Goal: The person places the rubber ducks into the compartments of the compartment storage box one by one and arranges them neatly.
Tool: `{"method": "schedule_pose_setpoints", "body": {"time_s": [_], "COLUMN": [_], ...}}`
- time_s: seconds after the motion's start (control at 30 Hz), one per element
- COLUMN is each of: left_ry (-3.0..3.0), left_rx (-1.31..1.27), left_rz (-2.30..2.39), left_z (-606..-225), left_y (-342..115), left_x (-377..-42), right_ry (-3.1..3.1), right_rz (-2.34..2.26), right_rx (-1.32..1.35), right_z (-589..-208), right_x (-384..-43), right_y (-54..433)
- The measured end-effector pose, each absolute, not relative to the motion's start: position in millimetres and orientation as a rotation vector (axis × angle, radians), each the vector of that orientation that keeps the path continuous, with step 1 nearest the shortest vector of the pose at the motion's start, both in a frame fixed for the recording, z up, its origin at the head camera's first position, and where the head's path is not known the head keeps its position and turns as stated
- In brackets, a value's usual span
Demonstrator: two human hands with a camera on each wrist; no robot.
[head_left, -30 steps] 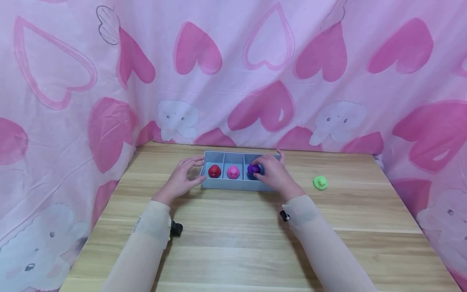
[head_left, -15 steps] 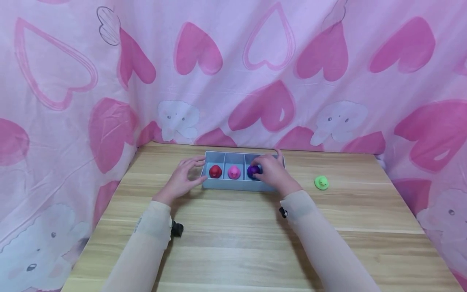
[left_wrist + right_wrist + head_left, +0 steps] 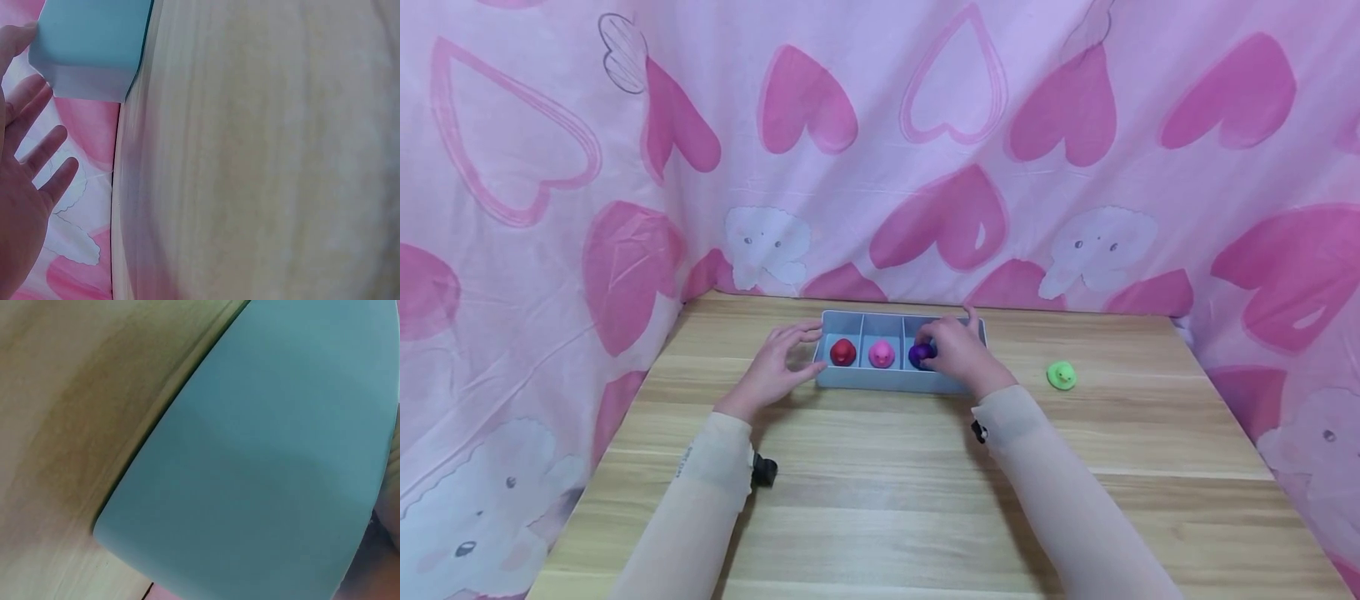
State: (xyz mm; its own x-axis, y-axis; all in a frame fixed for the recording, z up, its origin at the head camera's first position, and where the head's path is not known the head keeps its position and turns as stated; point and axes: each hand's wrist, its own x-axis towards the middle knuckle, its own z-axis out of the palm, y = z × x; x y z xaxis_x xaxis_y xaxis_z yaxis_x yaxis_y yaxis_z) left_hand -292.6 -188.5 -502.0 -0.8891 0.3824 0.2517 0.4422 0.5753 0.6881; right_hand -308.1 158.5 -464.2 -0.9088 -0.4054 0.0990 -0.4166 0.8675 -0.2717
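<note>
A grey-blue three-compartment box [image 3: 880, 380] stands toward the back of the table. Its left compartment holds a red rubber duck [image 3: 842, 352], its middle one a pink rubber duck [image 3: 882, 354]. In the right compartment my right hand [image 3: 961, 350] pinches a purple rubber duck [image 3: 919, 356], which the fingers partly cover. My left hand [image 3: 773, 367] is at the box's left end with fingers spread; in the left wrist view, the thumb and fingertips of that hand [image 3: 28, 194] meet the box's end [image 3: 90, 50]. The right wrist view is mostly filled by the box's side wall [image 3: 250, 462].
A green rubber duck [image 3: 1062, 375] sits on the wooden table [image 3: 880, 500], right of the box. A pink curtain with hearts [image 3: 936, 217] hangs right behind the table's back edge and along both sides.
The purple duck has shifted slightly down within the right compartment, and my right wrist has drawn a little up and left. My left hand stays at the box's end.
</note>
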Motion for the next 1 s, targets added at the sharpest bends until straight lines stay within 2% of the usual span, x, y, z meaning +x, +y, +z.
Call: {"method": "schedule_pose_setpoints", "body": {"time_s": [0.5,1.0], "left_ry": [-2.738,-2.748], "left_rx": [-0.702,-0.691], "left_rz": [-1.204,-1.196], "left_z": [-499.2,-498.4], "left_y": [-187.6,-187.0], "left_x": [-291.3,-290.8], "right_ry": [-2.925,-2.752], "right_rz": [0.666,0.698], "right_rx": [0.639,0.585], "right_z": [-456.4,-446.1], "right_x": [-304.7,-276.1], "right_y": [170.9,216.5]}}
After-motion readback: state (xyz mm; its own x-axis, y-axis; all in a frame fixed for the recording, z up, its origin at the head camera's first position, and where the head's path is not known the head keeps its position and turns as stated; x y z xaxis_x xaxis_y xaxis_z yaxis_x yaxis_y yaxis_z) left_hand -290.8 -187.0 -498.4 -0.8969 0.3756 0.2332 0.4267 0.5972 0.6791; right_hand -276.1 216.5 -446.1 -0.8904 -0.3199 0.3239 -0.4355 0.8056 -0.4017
